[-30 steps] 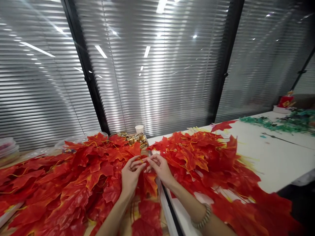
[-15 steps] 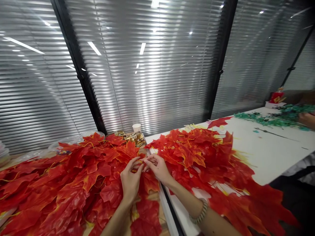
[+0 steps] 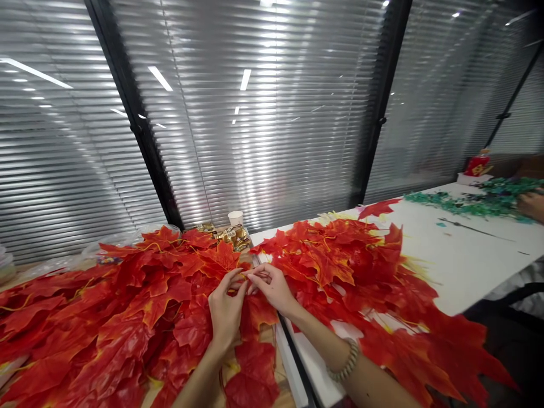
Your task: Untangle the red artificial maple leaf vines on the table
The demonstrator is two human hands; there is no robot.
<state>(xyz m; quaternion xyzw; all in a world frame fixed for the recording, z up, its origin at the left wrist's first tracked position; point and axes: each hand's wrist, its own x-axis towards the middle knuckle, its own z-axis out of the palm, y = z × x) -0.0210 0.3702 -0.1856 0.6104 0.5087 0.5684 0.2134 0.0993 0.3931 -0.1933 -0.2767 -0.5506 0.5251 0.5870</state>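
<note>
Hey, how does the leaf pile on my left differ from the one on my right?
The left pile lies on a tan surface; the right pile lies on a white tabletop. The left pile looks denser, while gaps show white through the right pile. Both have red, lobed leaves.

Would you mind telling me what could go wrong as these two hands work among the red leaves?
The left hand and right hand seem to pinch something thin, hard to make out, which might slip. The red leaves overlap heavily, so their yellow stems could tangle.
</note>
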